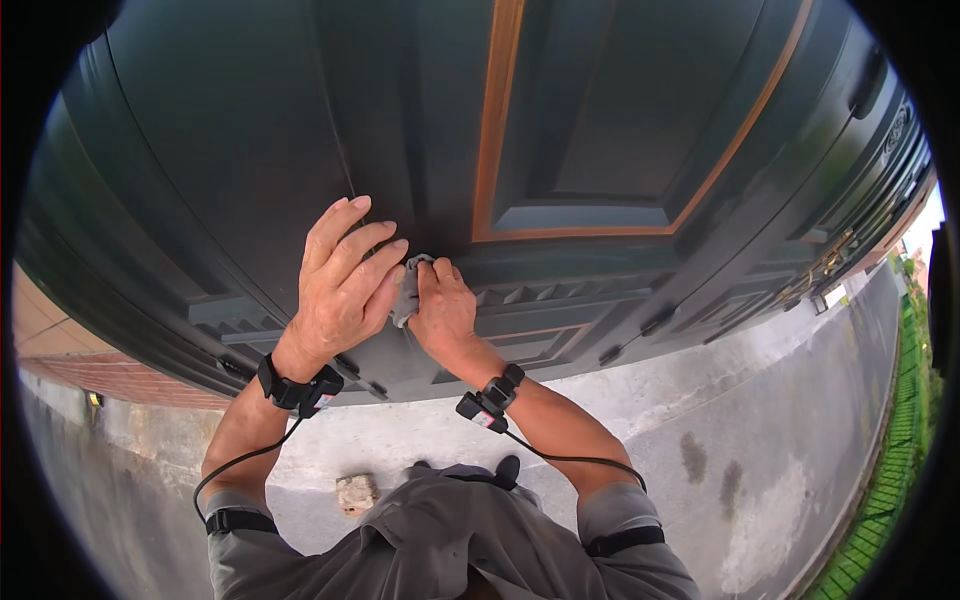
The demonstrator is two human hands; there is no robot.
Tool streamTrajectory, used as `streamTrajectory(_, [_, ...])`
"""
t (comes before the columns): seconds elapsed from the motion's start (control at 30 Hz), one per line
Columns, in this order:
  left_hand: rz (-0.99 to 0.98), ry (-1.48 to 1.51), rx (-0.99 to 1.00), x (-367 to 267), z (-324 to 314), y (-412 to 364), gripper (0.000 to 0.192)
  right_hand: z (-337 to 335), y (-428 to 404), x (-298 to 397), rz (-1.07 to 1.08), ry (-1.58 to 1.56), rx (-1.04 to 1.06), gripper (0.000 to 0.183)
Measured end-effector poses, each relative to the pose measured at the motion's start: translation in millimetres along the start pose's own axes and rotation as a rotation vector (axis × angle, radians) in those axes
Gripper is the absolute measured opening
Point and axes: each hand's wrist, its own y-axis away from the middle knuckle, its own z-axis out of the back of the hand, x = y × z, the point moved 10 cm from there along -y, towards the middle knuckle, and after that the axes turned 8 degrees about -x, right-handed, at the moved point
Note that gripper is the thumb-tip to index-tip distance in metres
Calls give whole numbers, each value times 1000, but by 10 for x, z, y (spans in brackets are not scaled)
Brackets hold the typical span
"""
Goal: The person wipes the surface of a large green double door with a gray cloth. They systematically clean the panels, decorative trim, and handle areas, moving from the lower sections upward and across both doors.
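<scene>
A large dark green panelled door (600,135) with copper-coloured moulding stands before me. My right hand (446,307) grips a crumpled grey cloth (409,292) against the door's surface, close to the vertical seam between two leaves. Just left of it is my left hand (345,277), fingers spread and pointing up along the seam. Its thumb tip lies beside the cloth; whether they touch, I cannot tell. No object shows in the left hand, and its palm is hidden. Part of the cloth is covered by my right fingers.
Dark hinges (660,321) stick out along the door's lower part. A rough stone block (357,494) rests on the concrete ground (675,420) near my feet. Cables run from both wrist straps up my arms. A green wire fence (892,450) borders the paving at right.
</scene>
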Motion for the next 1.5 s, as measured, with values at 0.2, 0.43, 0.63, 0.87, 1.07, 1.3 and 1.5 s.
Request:
streamTrajectory(0.2, [249,116,124,-111,-93,884,34,-80,254,4,81,-18,112,56])
streamTrajectory(0.43, [508,293,371,-353,-500,1701,35,-435,851,-682,-182,4,420,44])
streamTrajectory(0.63, [833,401,483,-500,-941,2303,60,-159,1129,-1092,-606,-518,395,33])
streamTrajectory(0.87, [1571,985,646,-747,-1549,2943,67,20,1728,-1167,-1092,-1307,230,36])
streamTrajectory(1.07, [1596,1026,602,-902,-1589,2542,46,122,1876,-1328,-1275,-1333,202,49])
streamTrajectory(1.3, [1520,985,440,-765,-1575,2397,26,24,2358,-1607,-1316,-1410,250,56])
streamTrajectory(1.5, [1539,1019,269,-708,-1539,2143,28,-288,2897,-1506,-1366,-1563,409,55])
